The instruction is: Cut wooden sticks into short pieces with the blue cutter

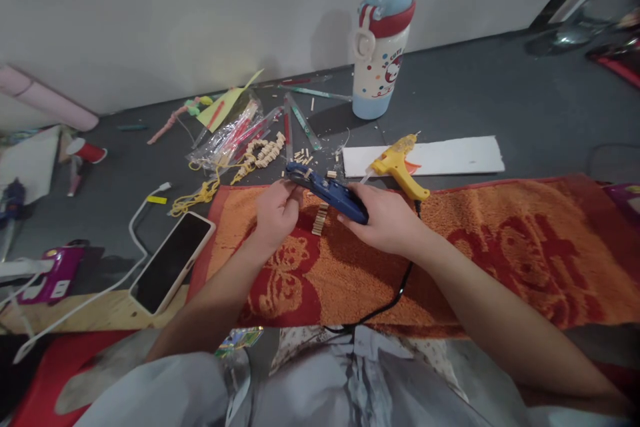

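A dark blue hand tool (330,192) is held over the orange towel (370,280), its handle end in my right hand (387,220), whose fingers are wrapped round it. My left hand (277,212) is closed in a pinch at the tool's far end; whatever small thing it may hold is hidden. Below the tool, a short row of small wooden pieces (320,220) lies on the towel. More short pale pieces (303,157) are scattered on the dark table just beyond the towel.
A yellow glue gun (400,167) rests on a white board (460,156) at the right. Behind stands a bottle (377,73). Plastic-wrapped sticks (235,133), a beige beaded loop (265,150) and yellow cord (195,197) lie left of centre, near a phone (173,263) and white cable (133,223).
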Action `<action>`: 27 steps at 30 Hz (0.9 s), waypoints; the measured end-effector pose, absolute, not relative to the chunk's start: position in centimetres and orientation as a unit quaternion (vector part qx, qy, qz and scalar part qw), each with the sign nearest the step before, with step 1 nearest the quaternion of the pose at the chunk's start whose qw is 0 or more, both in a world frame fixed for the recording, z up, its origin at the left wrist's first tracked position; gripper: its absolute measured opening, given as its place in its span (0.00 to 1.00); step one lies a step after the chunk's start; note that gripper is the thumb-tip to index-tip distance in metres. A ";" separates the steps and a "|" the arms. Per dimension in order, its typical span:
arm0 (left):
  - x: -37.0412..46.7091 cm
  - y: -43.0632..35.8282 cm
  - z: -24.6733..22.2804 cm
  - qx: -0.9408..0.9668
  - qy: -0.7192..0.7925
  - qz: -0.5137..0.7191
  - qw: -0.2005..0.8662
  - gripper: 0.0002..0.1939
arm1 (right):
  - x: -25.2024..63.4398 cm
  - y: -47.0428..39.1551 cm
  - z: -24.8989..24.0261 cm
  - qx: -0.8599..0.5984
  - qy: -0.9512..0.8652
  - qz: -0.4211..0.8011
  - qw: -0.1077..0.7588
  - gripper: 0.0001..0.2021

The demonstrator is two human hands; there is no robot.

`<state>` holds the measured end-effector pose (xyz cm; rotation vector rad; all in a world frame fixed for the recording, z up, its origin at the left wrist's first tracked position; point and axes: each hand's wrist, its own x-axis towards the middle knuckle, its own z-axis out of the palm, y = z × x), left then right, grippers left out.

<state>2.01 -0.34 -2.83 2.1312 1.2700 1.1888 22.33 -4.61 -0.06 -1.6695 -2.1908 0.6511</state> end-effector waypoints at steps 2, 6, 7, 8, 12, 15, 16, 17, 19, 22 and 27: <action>2.0 -0.4 -2.8 0.758 0.456 0.420 0.200 0.09 | 22.3 -4.6 0.0 -0.587 -0.762 0.229 0.151 0.19; 2.1 -0.4 -2.7 0.763 0.457 0.414 0.194 0.11 | 22.3 -4.6 0.0 -0.593 -0.759 0.223 0.148 0.18; 2.2 -0.4 -2.6 0.765 0.456 0.414 0.190 0.12 | 22.3 -4.7 -0.1 -0.595 -0.759 0.221 0.147 0.17; 2.2 -0.5 -2.6 0.767 0.457 0.411 0.187 0.12 | 22.3 -4.7 0.0 -0.597 -0.758 0.219 0.146 0.17; 2.4 -0.7 -2.2 0.768 0.481 0.380 0.187 0.13 | 22.3 -4.7 0.1 -0.604 -0.755 0.216 0.133 0.17; 2.4 -0.8 -2.2 0.770 0.484 0.371 0.188 0.14 | 22.3 -4.7 0.2 -0.605 -0.757 0.210 0.129 0.16; 2.4 -0.8 -2.2 0.772 0.482 0.371 0.186 0.14 | 22.3 -4.7 0.3 -0.605 -0.758 0.207 0.128 0.16; 2.4 -0.8 -2.2 0.773 0.480 0.373 0.184 0.15 | 22.3 -4.7 0.3 -0.606 -0.758 0.206 0.127 0.16; 2.4 -0.9 -2.2 0.774 0.475 0.377 0.183 0.15 | 22.2 -4.8 0.2 -0.609 -0.757 0.201 0.125 0.16; 2.5 -0.9 -2.1 0.774 0.472 0.379 0.185 0.15 | 22.2 -4.9 0.1 -0.610 -0.756 0.197 0.128 0.15; 2.5 -1.0 -1.9 0.780 0.476 0.366 0.177 0.14 | 22.1 -4.9 -0.2 -0.609 -0.754 0.202 0.144 0.14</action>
